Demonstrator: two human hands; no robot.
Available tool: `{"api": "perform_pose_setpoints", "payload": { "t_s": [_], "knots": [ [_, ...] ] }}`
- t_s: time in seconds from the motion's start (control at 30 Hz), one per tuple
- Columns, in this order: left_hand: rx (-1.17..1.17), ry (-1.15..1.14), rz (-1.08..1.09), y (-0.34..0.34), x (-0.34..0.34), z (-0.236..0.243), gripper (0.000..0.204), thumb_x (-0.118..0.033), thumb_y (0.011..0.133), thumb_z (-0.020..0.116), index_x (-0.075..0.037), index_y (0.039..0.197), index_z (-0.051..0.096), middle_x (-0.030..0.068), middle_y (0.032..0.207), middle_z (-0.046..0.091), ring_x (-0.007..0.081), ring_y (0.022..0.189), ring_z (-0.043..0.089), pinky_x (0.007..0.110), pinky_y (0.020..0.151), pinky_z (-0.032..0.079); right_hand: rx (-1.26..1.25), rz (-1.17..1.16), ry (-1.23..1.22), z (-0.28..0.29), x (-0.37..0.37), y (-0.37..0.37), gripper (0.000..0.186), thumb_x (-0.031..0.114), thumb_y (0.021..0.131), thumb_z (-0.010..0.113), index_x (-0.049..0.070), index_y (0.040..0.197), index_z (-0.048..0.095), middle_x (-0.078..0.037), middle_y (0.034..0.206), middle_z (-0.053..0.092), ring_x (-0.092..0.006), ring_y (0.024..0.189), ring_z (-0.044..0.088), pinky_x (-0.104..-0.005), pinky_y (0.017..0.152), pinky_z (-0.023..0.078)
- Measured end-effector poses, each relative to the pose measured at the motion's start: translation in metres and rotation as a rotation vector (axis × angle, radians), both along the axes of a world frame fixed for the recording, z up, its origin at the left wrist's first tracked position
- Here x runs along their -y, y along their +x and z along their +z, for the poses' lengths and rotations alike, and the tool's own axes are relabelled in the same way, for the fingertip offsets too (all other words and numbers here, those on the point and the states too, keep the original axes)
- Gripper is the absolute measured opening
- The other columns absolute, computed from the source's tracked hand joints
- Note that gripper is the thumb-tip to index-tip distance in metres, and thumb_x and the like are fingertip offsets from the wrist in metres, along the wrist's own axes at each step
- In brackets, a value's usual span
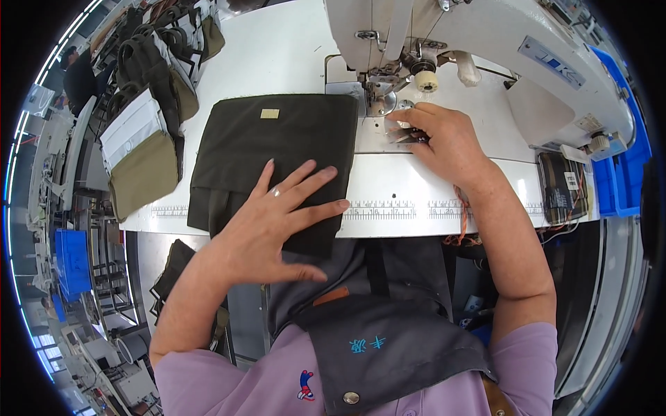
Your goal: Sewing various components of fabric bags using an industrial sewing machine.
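Note:
A dark olive fabric panel [277, 152] lies flat on the white sewing table, its right edge close to the needle area. Near its upper edge sits a small gold-coloured label [270, 114]. My left hand [277, 208] rests on the panel with fingers spread, a ring on one of them. Just right of the presser foot [374, 93], my right hand [444, 139] grips a pair of thread snips [401, 135]; its short metal blades point left and my fingers hide much of the handle. The panel and the snips are apart.
The white sewing machine [485, 35] rises over the table's far side. Stacked olive bag pieces [149, 166] fill the left edge. A ruler strip [381, 209] runs along the front. On the right are a dark box [560, 187] and a blue bin [619, 180].

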State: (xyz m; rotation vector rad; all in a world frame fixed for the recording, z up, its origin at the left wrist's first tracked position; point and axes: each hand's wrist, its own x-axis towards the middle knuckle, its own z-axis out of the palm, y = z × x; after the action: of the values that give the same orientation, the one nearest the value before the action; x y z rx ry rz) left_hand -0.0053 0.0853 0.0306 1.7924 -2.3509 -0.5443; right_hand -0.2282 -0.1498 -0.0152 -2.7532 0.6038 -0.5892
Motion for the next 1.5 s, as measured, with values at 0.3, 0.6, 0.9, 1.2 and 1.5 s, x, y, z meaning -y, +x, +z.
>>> {"api": "perform_pose_setpoints", "payload": {
  "t_s": [0.3,0.6,0.9,1.2,1.5],
  "knots": [
    [0.082,-0.448,0.406,0.006,-0.110,-0.023,0.047,-0.024,0.059,0.092,-0.010,0.099,0.071,0.0094,0.115,0.068,0.0325,0.111,0.064,0.059,0.112,0.035,0.010,-0.008,0.020,0.001,-0.004,0.002,0.038,0.008,0.080,0.070,0.015,0.117,0.074,-0.008,0.092,0.069,-0.0306,0.086,0.069,-0.0426,0.076,0.055],
    [-0.014,-1.205,0.959,0.066,-0.184,0.043,0.023,-0.025,0.098,0.070,-0.002,0.100,0.069,0.0032,0.089,0.067,0.0145,0.082,0.061,0.029,0.076,0.050,0.096,0.059,0.155,-0.008,0.003,-0.004,0.045,-0.007,0.074,0.061,0.006,0.116,0.072,-0.014,0.086,0.063,-0.0290,0.077,0.063,-0.0342,0.075,0.051],
    [-0.878,-1.150,1.675,0.139,-0.347,0.010,0.033,-0.044,0.101,0.068,-0.010,0.100,0.067,-0.0080,0.070,0.052,0.0018,0.052,0.037,0.019,0.044,0.024,0.034,0.029,0.208,-0.012,0.006,-0.006,0.027,0.000,0.097,0.064,0.001,0.124,0.068,-0.006,0.095,0.065,-0.0099,0.083,0.054,-0.0241,0.079,0.046],
    [-1.042,-0.775,2.229,0.157,-0.449,-0.162,0.044,-0.050,0.091,0.077,-0.007,0.094,0.070,-0.0072,0.063,0.041,0.0051,0.045,0.031,0.023,0.041,0.024,-0.021,-0.009,0.224,-0.011,0.009,-0.007,0.030,-0.002,0.098,0.062,0.001,0.127,0.067,-0.009,0.108,0.071,-0.0110,0.096,0.062,-0.0265,0.090,0.049],
    [-1.151,-0.787,2.170,0.198,-0.409,-0.186,0.042,-0.045,0.093,0.077,-0.004,0.093,0.070,-0.0060,0.063,0.041,0.0063,0.046,0.030,0.024,0.041,0.024,-0.039,-0.051,0.219,-0.011,0.009,-0.010,0.030,-0.001,0.098,0.062,0.001,0.127,0.068,-0.009,0.108,0.071,-0.0110,0.097,0.061,-0.0263,0.091,0.049]
  ]
}}
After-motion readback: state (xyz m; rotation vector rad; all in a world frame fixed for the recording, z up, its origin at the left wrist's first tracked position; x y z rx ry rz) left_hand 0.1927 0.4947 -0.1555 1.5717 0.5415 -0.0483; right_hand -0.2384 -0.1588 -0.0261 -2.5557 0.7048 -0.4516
